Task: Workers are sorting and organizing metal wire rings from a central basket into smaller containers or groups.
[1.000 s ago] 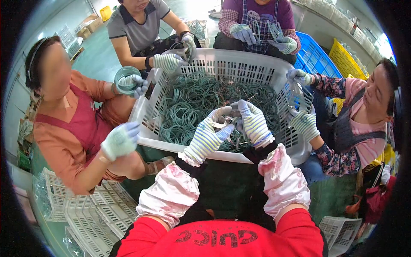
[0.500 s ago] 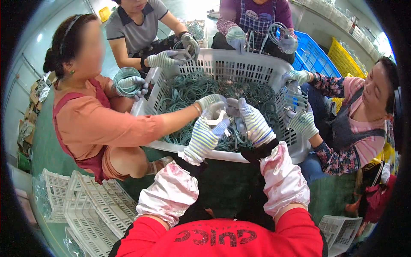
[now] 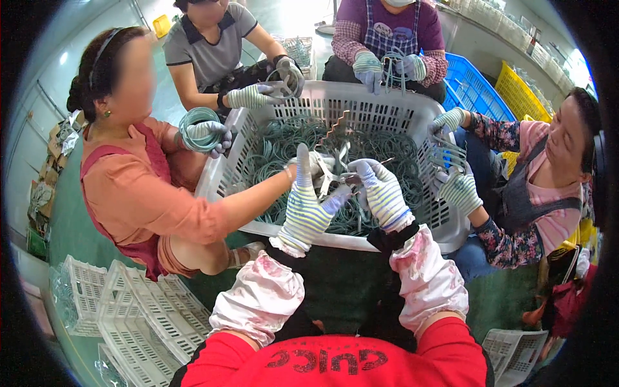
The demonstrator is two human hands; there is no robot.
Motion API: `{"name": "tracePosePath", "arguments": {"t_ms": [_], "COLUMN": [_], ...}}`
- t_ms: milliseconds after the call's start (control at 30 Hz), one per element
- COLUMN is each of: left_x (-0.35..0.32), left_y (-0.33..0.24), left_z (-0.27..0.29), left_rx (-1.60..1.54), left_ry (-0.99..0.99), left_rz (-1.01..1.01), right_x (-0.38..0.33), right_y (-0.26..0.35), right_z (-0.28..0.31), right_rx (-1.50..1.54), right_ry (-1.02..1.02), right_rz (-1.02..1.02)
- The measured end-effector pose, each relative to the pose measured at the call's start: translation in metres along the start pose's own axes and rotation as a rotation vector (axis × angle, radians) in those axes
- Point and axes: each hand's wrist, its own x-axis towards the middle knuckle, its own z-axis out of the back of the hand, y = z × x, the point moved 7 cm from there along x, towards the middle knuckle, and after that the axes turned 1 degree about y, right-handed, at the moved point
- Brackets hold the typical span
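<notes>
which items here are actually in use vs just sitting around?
In use:
large white slatted plastic basket
tangled grey-green wire rings
left hand and right hand, striped gloves

Lying about:
blue plastic crate
yellow plastic crate
stacked white plastic trays

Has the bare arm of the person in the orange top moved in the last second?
Yes. The bare arm now reaches rightward over the white plastic basket's rim, beside the left hand.

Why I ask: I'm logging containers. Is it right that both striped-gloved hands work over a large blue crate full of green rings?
Not quite. The head view shows the left hand and right hand over a large white crate full of green rings. The blue crate stands behind it.
</notes>
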Motion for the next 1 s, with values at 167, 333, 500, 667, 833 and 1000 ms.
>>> {"name": "tracePosePath", "arguments": {"t_ms": [167,333,500,667,833,1000], "left_x": [-0.005,-0.009,-0.013,-0.006,-0.003,-0.002], "left_y": [0.012,0.026,0.029,-0.002,-0.013,-0.025], "left_z": [-0.008,-0.008,-0.007,-0.014,-0.016,-0.015], "left_rx": [-0.504,-0.707,-0.828,-0.518,-0.561,-0.482], "left_ry": [0.139,0.215,0.149,0.113,0.020,0.013], "left_rz": [0.396,0.507,0.636,0.421,0.334,0.177], "right_x": [0.000,-0.002,-0.001,0.001,0.004,0.007], "right_y": [0.006,0.011,0.013,0.004,-0.007,-0.015], "right_z": [0.010,0.009,0.009,0.015,0.006,0.010], "right_rx": [-0.156,-0.171,-0.186,-0.115,0.263,0.467], "right_ry": [-0.066,-0.045,0.027,-0.111,-0.012,0.038], "right_rz": [0.058,0.065,0.071,0.017,-0.122,-0.208]}}
